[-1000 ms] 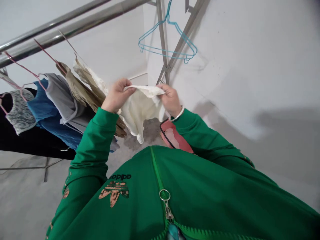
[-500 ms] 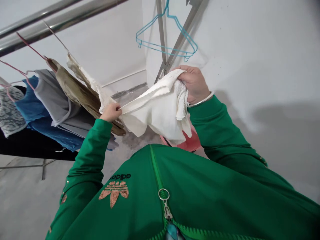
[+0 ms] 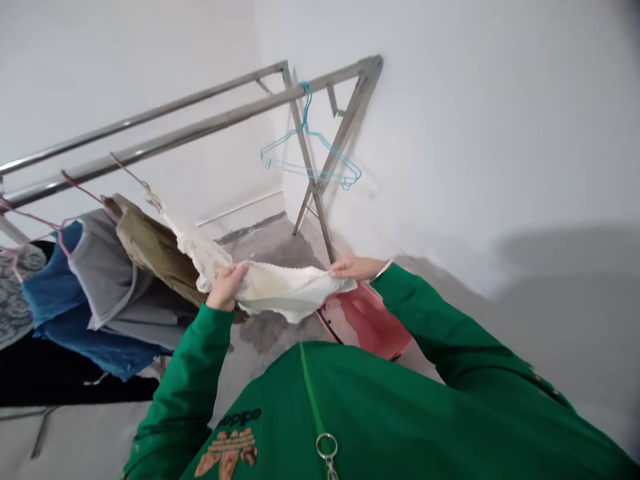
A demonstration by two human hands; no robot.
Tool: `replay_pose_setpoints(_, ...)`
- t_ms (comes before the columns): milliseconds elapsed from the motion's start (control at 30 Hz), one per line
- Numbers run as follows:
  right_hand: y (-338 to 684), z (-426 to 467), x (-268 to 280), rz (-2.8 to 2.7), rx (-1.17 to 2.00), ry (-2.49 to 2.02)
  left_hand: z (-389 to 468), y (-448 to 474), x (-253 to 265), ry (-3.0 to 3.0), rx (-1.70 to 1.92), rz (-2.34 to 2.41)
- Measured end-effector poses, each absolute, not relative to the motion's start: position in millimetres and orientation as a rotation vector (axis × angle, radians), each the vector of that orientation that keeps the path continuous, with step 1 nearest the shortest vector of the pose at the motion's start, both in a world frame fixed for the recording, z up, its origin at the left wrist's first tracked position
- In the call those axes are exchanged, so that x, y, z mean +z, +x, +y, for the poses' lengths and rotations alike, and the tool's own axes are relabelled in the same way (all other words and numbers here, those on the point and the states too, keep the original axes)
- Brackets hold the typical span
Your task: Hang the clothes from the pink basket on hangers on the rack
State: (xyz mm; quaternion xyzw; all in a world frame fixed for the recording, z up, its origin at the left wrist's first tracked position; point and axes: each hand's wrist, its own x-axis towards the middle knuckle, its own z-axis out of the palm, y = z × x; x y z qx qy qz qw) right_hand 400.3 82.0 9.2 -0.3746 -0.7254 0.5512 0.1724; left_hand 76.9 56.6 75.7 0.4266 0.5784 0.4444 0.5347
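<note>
The person's left hand [image 3: 225, 287] pinched one end of a white cloth [image 3: 285, 287] between thumb and fingers, and the right hand [image 3: 357, 268] pinched the other end, so that it stretched between them in front of the green jacket [image 3: 390, 407]. The left hand was just beside a white lacy garment [image 3: 185, 237] hanging from the metal rack [image 3: 200, 131], next to an olive garment [image 3: 150, 233], though whether hand and lace touched could not be told. A pink container [image 3: 375, 320] stood below the right hand, and blue hangers [image 3: 306, 119] hung from the rack beyond the cloth.
</note>
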Motion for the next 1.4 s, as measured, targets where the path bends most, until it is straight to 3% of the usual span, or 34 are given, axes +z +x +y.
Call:
replay_pose_setpoints(100, 404, 106, 24, -2.214, 1.323, -1.079, 50, 87, 70, 1.198, 0.881, 1.400)
replay_pose_setpoints(333, 408, 201, 125, -1.800, -0.066, -1.483, 51, 96, 65, 1.455, 0.810, 1.434)
replay_pose_setpoints(500, 415, 264, 146, -1.900, -0.424, -1.794, 49, 84, 58, 1.397, 0.904, 1.489)
replay_pose_setpoints(867, 423, 289, 143, -1.934, -0.334, -1.843, 44, 89, 61, 1.035, 1.037, 1.395)
replay_pose_setpoints(1133, 430, 249, 126, -1.662, -0.079, -1.341, 71, 101, 75, 1.008, 1.119, 1.334)
replay_pose_setpoints(1233, 426, 202, 85, -1.496, 0.119, -1.075, 83, 100, 82, 0.990, 1.184, 1.338)
replay_pose_setpoints(1400, 401, 115, 34, -1.312, 0.741, -0.856, 105, 91, 82, 1.043, 1.192, 1.330)
